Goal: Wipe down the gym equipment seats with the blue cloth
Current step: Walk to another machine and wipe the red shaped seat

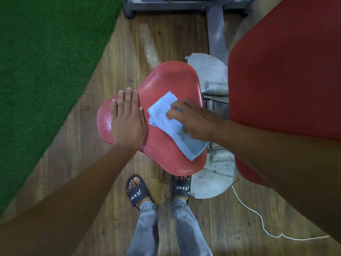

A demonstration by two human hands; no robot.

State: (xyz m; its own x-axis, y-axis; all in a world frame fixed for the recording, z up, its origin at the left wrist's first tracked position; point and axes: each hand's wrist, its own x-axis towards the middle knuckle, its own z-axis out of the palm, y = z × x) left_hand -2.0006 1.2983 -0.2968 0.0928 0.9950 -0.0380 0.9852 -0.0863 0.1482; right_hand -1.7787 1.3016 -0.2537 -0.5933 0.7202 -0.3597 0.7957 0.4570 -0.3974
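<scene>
On the red seat point(166, 150), blue cloth point(162, 115): pale blue, folded into a rough oblong of several layers. It lies slantwise over the seat's right half, and its near corner reaches the seat's right edge.
Seat surface: glossy red vinyl in a three-lobed shape, with light glare on the left lobe and along the rim.
My left hand point(127, 117): flat on the left lobe, palm down, fingers straight and close together, holding nothing. The fingertips reach the far edge. A strip of red shows between my thumb and the cloth.
My right hand point(191, 121): on top of the cloth's middle, fingers curled into the fabric, thumb tucked against a fold, so it grips the cloth.
Count: one cloth, one seat, one large red pad, two hands, two slides, one cord.
Far left, green turf point(46, 61): it covers the left corner, and its edge runs diagonally against the floor.
Wood floor point(92, 163): brown planks under everything, with a shiny streak beyond the seat.
Black slides point(136, 191): one on each foot below the seat, each printed JEANE, with grey jeans above them. The right one is partly under the seat's near edge.
Grey base plate point(208, 71): rounded metal, scuffed, just right of the seat. A steel post point(215, 34) runs away from it to a frame at the top.
Large red pad point(286, 80): fills the upper right and hides the frame parts behind it.
White cord point(258, 218): loose on the floor at lower right.
In the way: my right forearm crosses the pad's lower corner, and my right hand covers the cloth's middle.
</scene>
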